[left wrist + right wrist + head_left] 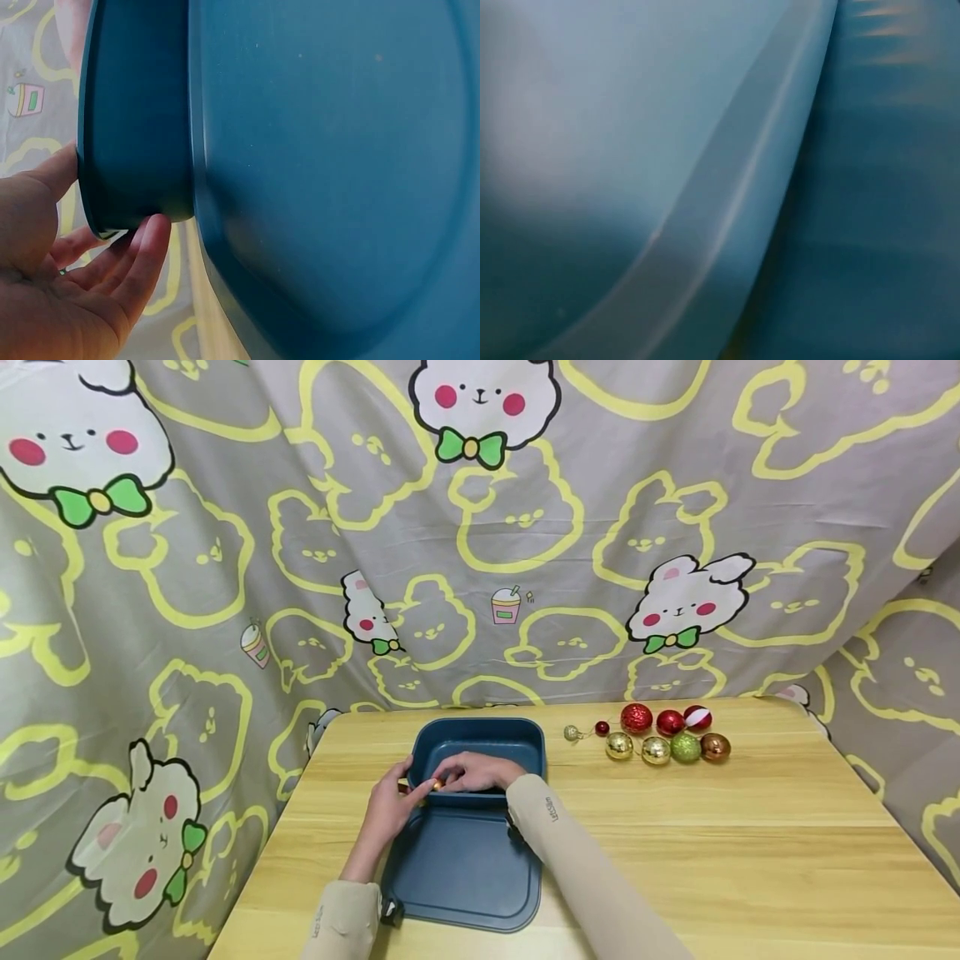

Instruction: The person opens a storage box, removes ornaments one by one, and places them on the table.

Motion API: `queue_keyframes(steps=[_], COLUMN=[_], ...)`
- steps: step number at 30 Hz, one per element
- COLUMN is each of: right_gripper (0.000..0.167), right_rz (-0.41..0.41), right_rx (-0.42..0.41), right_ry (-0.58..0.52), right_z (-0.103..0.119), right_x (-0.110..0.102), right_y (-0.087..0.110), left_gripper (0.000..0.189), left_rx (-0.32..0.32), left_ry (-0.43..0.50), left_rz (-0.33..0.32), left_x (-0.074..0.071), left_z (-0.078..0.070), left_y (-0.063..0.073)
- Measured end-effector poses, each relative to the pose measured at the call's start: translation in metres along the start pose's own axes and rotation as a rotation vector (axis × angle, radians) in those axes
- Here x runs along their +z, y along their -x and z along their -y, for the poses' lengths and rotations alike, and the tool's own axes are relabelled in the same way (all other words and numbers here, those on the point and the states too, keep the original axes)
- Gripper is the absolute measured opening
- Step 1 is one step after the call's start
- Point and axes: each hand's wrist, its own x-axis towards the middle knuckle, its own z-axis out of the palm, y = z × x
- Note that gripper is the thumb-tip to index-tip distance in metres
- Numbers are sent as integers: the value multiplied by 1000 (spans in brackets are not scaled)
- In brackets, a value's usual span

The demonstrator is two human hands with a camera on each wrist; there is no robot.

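A dark blue lunch box (480, 729) stands at the back of the table with its top off. My left hand (390, 802) grips its near left corner; in the left wrist view the fingers (146, 262) lie against the outside of the wall. My right hand (476, 772) reaches over the rim into the box, fingers bent downward. At its fingertips, close to the left thumb, is a small shiny orange ball (438, 785), partly covered. The blue lid (468, 868) lies flat in front of the box. Only blurred blue surfaces show in the right wrist view.
Right of the box lie several Christmas baubles: a large red one (636, 718), a gold one (618, 746), a green one (686, 746), a brown one (715, 747) and smaller ones. Black clips (392, 911) sit at the lid's sides. A patterned curtain (525, 527) hangs behind the wooden table (712, 843).
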Motion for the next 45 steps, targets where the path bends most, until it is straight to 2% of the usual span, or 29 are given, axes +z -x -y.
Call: queue_keyframes(steps=[10,14,19,23,34,45], right_gripper=[25,27,29,26,29,29], right_rz=[-69,-159,-295,-353,-393,-404], right_rx=[37,33,-15,-43,-78,-116], right_ry=[-111,-143,-113,-107,-130,-103], right_z=[-2,-4,-6,-6,10,14], right_x=[0,-2,-9,-14,-32,-46], right_y=[5,5,5,6,22,42], left_gripper=[76,77,79,79,78,77], left_rx=[-25,-33,-40,-34,-36,-40], left_ry=[12,17,15,17,12,5], left_rz=[8,11,21,19,18,16], left_x=[2,2,2,2,-1,-1], left_z=[-2,-2,-2,-1,-1,-3], left_y=[1,2,1,0,1,1])
